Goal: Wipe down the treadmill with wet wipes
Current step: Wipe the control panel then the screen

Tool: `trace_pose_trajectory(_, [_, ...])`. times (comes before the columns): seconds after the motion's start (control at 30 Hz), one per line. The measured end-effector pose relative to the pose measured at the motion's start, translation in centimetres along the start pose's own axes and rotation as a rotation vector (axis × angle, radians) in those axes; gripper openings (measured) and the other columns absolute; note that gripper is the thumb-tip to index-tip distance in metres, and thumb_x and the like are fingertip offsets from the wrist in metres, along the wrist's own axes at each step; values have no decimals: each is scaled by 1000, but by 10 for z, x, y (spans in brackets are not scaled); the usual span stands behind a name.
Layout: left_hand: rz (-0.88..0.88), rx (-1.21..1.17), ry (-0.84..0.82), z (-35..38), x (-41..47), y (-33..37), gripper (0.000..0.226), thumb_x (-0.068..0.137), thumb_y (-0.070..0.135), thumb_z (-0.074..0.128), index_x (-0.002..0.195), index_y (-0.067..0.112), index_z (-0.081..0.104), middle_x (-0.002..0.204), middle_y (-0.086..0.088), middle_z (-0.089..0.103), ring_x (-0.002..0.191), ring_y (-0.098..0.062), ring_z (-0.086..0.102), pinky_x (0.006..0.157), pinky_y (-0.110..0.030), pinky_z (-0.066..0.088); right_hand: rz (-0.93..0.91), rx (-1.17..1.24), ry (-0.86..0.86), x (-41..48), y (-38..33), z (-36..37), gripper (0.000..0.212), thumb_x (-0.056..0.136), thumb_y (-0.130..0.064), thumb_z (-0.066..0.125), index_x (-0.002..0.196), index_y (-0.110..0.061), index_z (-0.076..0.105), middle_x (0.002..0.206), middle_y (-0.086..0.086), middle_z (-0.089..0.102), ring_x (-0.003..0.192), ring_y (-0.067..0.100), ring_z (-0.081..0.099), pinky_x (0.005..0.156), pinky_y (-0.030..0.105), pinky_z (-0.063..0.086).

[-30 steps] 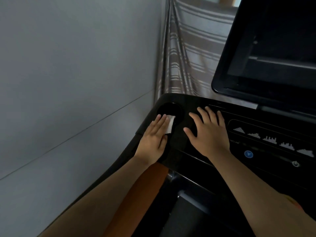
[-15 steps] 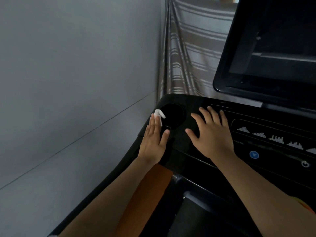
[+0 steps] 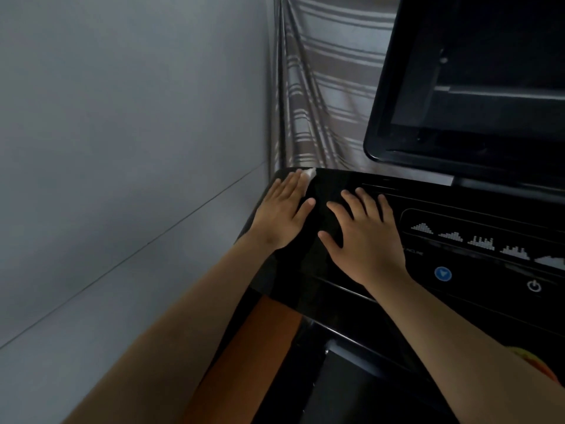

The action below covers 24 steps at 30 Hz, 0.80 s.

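The treadmill's glossy black console [image 3: 458, 206] fills the right and middle of the head view, with white program icons and a blue button. My left hand [image 3: 284, 209] lies flat on the console's far left corner, straight fingers pressing a white wet wipe [image 3: 310, 173] against it; only a small corner of the wipe shows beyond my fingertips. My right hand [image 3: 363, 240] rests flat on the console beside it, fingers spread, holding nothing. The cup holder recess is hidden under my hands.
A grey wall [image 3: 122, 148] runs close along the left of the treadmill. A striped curtain [image 3: 321, 102] hangs behind the console. The black display screen [image 3: 474, 81] rises at the upper right. An orange handrail [image 3: 253, 347] passes under my left forearm.
My left hand has slid the wipe away from me and to the left, from the cup holder's rim to the console's far left corner. My right hand has stayed in place.
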<state>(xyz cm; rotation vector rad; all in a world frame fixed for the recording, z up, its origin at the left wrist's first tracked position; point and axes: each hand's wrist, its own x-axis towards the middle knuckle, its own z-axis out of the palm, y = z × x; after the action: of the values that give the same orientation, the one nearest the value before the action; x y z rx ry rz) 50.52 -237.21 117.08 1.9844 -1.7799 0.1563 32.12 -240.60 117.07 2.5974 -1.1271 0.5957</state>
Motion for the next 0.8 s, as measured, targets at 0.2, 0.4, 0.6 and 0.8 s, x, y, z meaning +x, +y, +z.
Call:
trace_pose_trajectory(0.2, [159,12,9,12,-31,25,69,96,47,7,154,10,13,161,-1,5,148,-9,-6,119,-21,-11,-2,29,15,-1,-2,-2,62,90,-53,33,140,-20,50,150,9,44,144,30,31,119,53,18])
trace_pose_trajectory(0.4, [160,36,-24,14,-67,24,61,101,45,12,155,15,6,159,5,-7,148,-3,-12,118,-21,-12,6,13,0,-2,-2,-2,61,90,-53,42,139,-19,51,149,10,44,143,31,32,118,53,18])
trace_pose_trajectory(0.6, [89,-26,-34,8,-97,9,62,100,46,11,154,18,0,159,9,-10,145,2,-17,116,-15,-13,11,18,-10,-1,-2,-3,59,92,-53,41,140,-20,50,151,9,43,144,30,30,119,52,17])
trace_pose_trajectory(0.8, [-107,-126,21,4,-78,-10,63,102,47,16,156,17,2,161,4,-9,147,-3,-15,113,-11,-13,10,26,-34,-2,-3,-6,62,92,-56,41,143,-22,47,154,8,39,146,29,26,120,51,14])
